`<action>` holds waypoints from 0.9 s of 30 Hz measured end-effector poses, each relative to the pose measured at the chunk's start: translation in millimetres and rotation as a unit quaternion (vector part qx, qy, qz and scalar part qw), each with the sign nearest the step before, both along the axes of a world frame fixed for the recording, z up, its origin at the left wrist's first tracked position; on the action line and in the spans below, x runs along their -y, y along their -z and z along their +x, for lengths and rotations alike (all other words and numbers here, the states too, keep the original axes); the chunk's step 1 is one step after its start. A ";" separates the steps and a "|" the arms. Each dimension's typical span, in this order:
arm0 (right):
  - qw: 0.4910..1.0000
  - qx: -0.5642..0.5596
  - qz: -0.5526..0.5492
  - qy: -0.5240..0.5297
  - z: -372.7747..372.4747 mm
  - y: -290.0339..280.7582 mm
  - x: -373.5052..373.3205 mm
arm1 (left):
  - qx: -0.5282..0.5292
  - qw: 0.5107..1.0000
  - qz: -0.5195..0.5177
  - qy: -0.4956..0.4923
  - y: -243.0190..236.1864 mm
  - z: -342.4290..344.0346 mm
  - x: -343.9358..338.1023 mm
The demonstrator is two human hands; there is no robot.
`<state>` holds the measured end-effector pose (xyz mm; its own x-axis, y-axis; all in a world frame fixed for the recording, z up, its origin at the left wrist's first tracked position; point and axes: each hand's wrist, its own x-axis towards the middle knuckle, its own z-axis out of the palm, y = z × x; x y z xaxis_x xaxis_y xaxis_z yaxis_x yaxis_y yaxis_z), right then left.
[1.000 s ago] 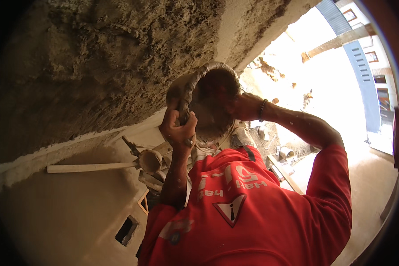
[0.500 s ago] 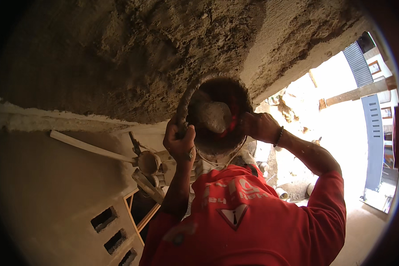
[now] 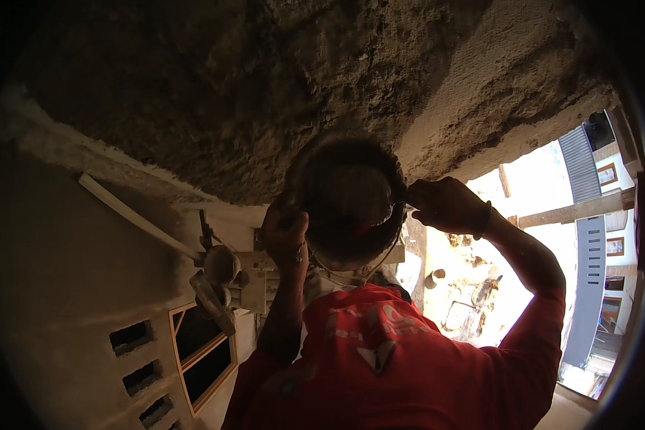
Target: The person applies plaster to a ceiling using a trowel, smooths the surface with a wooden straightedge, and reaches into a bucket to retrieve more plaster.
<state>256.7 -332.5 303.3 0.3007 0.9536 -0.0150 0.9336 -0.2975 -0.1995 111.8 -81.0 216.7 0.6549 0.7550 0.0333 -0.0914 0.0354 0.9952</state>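
Note:
In front of my chest is a dark round bucket (image 3: 351,256), its rim crusted and its thin handle hanging at the near side. Inside lies a grey lump of what looks like wet mortar (image 3: 358,193). My left hand (image 3: 285,233) is closed on the bucket's left rim, thumb on the outside. At the right rim, my right hand (image 3: 444,206) has its fingers pinched together. A thin, light edge runs from those fingertips into the bucket; shadow hides what it belongs to. Beyond the bucket rises a rough, partly plastered wall (image 3: 229,93).
At the left, a long pale batten (image 3: 132,215) leans near a round pan-like vessel (image 3: 222,265) and wooden boards (image 3: 211,304). A wood-framed opening (image 3: 201,351) and several vent holes (image 3: 131,337) are lower left. A timber beam (image 3: 577,208) crosses the bright area at right.
My right hand has drawn outward to the right, from inside the bucket's rim to its edge. My left hand keeps its hold. The view has shifted and darkened.

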 end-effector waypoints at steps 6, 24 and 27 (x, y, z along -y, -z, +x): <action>0.989 -0.101 -0.088 -0.063 5.3 -107.1 0.7 | -0.001 0.997 -0.073 -0.025 9.8 -13.5 -9.2; 0.878 -0.165 -0.104 0.437 39.5 -166.5 43.6 | -0.004 1.000 -0.024 -0.019 53.6 -17.4 -3.4; 0.989 0.081 -0.125 -0.018 20.5 -79.9 38.3 | -0.041 0.999 0.013 -0.006 46.3 -9.8 0.1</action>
